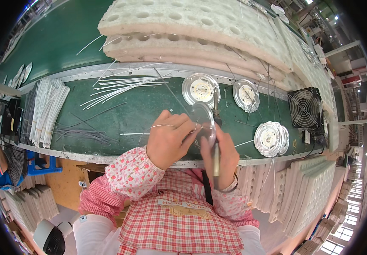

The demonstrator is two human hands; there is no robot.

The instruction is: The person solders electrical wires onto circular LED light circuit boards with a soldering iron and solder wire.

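Observation:
My left hand [170,136] is closed, its thumb and fingertips pinching a thin wire [163,126] close to a round metal lamp base [203,119]. The base is tilted on edge and smeared by motion. Around a soldering iron [216,159] wraps my right hand [227,157], and the iron's metal end points away from me just right of the base. Fingers of the right hand also seem to be at the base's lower edge, but blur hides the exact hold. Just beyond lies a silver lamp base with a light board [201,89].
White wires [124,87] lie loose on the green bench [145,108]. Bundled white wires [49,112] and scattered grey wires [86,132] are at left. More lamp bases [246,96] and a black fan [305,108] stand right. Foam boards with holes [192,27] line the back.

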